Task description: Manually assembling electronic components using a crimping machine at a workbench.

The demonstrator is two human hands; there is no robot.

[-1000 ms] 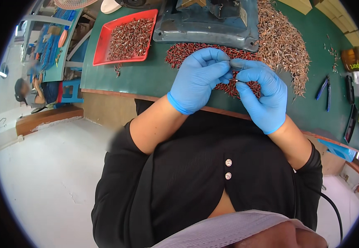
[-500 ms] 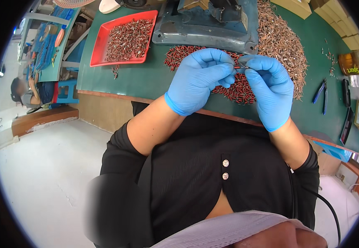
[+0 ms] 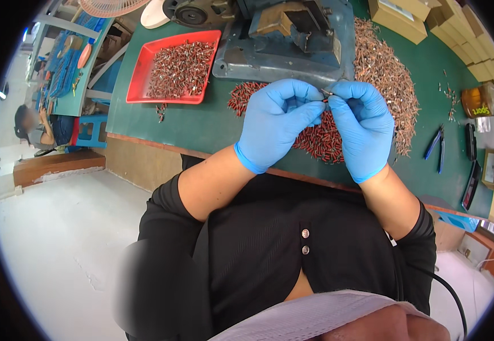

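Note:
Both my hands wear blue gloves and meet fingertip to fingertip over a green table [image 3: 201,122]. My left hand [image 3: 278,122] and my right hand [image 3: 360,128] pinch one small metal part with a red end [image 3: 325,96] between them. Under the hands lies a heap of red-tipped small parts [image 3: 318,139]. Just behind them stands a blue-grey metal press machine [image 3: 286,40].
A red tray [image 3: 144,77] of brownish metal parts sits at the left. A large pile of copper-coloured parts [image 3: 386,74] spreads to the right of the machine. Blue-handled pliers [image 3: 437,148] lie at the right, cardboard boxes [image 3: 429,20] behind. Another person [image 3: 36,128] sits far left.
My hands have lifted away from the red-tipped heap and moved farther from me, toward the machine, still holding the small part between the fingertips.

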